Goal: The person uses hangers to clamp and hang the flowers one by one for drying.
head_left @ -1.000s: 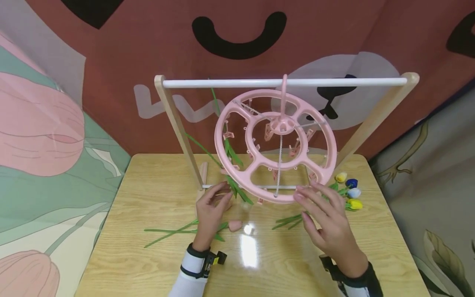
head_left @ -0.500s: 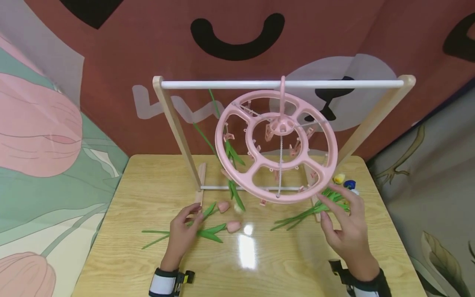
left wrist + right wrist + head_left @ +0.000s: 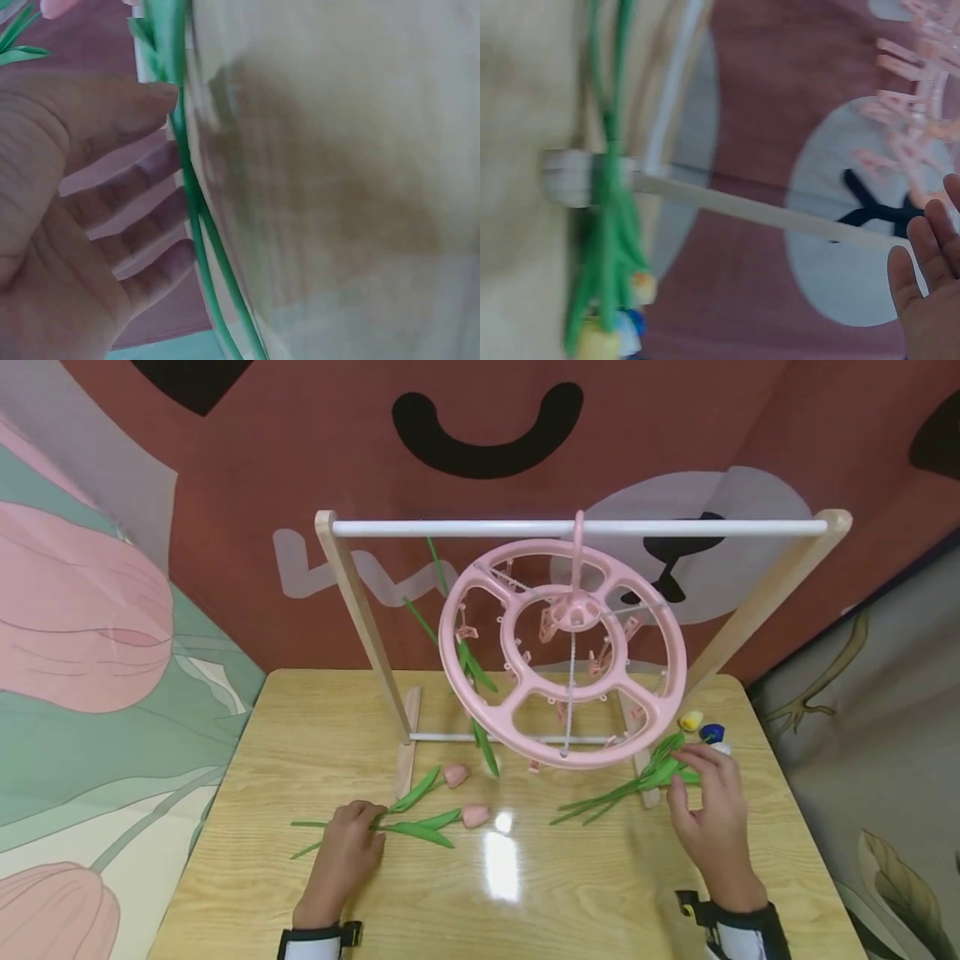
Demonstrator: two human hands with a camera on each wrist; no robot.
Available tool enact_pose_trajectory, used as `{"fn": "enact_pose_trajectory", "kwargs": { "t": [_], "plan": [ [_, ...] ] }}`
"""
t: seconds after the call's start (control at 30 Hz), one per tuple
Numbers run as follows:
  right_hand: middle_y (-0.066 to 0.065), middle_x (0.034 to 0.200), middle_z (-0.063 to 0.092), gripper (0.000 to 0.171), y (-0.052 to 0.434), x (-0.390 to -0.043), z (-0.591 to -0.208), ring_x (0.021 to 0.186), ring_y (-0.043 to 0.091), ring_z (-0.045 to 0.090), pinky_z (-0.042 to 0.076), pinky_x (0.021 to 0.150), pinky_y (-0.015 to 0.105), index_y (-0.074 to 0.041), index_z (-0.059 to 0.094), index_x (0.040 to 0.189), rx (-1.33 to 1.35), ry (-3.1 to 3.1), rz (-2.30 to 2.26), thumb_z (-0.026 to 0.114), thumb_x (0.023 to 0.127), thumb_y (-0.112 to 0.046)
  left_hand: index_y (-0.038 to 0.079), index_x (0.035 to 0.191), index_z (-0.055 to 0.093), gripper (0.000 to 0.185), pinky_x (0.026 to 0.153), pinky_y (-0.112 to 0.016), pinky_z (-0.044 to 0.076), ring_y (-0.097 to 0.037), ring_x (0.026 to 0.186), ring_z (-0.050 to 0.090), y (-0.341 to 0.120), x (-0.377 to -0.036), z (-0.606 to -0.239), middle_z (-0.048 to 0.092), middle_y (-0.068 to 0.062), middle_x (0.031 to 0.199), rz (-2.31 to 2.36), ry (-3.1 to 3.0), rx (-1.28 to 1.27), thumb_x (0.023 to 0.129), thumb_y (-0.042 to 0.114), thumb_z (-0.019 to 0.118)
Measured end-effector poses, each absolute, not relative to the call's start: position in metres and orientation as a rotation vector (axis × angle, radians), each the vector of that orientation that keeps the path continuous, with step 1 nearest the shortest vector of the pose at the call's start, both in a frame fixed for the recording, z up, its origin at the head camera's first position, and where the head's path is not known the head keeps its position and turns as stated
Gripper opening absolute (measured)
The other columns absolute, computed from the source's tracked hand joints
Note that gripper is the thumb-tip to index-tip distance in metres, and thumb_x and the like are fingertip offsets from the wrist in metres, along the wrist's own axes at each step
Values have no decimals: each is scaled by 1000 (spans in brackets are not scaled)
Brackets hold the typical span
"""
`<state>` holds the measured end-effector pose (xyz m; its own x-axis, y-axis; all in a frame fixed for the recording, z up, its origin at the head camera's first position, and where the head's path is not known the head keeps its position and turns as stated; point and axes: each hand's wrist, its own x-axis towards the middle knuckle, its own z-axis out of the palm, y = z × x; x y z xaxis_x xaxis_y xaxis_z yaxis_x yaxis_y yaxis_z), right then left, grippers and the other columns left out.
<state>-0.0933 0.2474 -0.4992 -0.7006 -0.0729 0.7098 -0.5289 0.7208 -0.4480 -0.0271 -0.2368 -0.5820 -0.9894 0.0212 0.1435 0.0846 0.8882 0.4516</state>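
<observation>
So — left hand [image 3: 347, 841] at stems [image 3: 193, 193]

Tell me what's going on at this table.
Someone's left grip is at the stems of two pink tulips lying on the table, though whether it holds them is unclear. Their right grip, fingers open, is beside a bunch of tulips. A pink hanger hangs from a white bar.

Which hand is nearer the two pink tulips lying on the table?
Left. The left hand is at the pink tulips, its fingers by their stems; the right hand is toward the table's other side, near the mixed-colour tulip bunch.
</observation>
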Motion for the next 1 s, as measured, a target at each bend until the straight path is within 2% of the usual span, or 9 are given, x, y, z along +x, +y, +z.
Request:
{"fn": "enact_pose_trajectory", "kwargs": {
  "t": [0.13,0.3,0.43,0.53,0.57,0.73,0.87,1.0],
  "plan": [
    [28,123,59,29,252,-97,-517,115,43,53,26,112,6,10,65,115,400,-2346,848,63,87,2,0,106,75,31,80,-48,59,-33,93,66,-238,-25,-588,71,-14,101,-607,-2909,-82,76,-9,82],
    [27,125,59,30,255,-101,-533,117,42,53,27,109,6,9,64,116,384,-2427,820,64,86,6,0,103,75,27,75,-46,58,-31,91,65,-238,-24,-591,70,-13,99,-535,-2926,-33,79,-8,82],
    [27,127,57,30,254,-102,-543,120,43,52,45,106,35,8,63,117,362,-2521,797,65,88,6,0,101,76,22,73,-46,59,-31,88,67,-239,-23,-592,71,-13,96,-486,-2925,-45,81,-6,82],
    [26,128,56,29,250,-102,-548,120,43,52,49,94,57,6,63,118,350,-2596,786,67,89,7,1,96,77,18,71,-45,60,-30,84,68,-239,-22,-592,71,-11,92,-455,-2879,-91,81,-7,82],
    [25,128,56,29,248,-101,-550,120,42,52,49,93,59,5,63,118,353,-2614,783,67,89,6,1,94,77,17,69,-45,60,-29,83,68,-240,-22,-592,71,-11,90,-441,-2862,-109,80,-7,82],
    [21,124,59,28,237,-102,-559,116,39,54,49,94,54,3,64,116,467,-2613,758,69,88,5,2,88,78,14,63,-40,58,-26,80,66,-239,-21,-591,70,-9,87,-392,-2812,-157,79,-7,83],
    [21,119,62,31,225,-105,-563,113,39,57,48,94,52,2,66,115,601,-2543,761,69,84,6,3,88,78,14,64,-40,57,-26,81,66,-239,-22,-589,70,-9,88,-399,-2809,-165,79,-7,82],
    [21,127,61,40,213,-107,-564,114,40,58,50,93,54,-1,66,121,689,-2521,746,72,82,5,3,89,78,17,64,-39,56,-25,81,65,-235,-25,-582,69,-8,88,-405,-2797,-198,77,-10,81]
  ]
}}
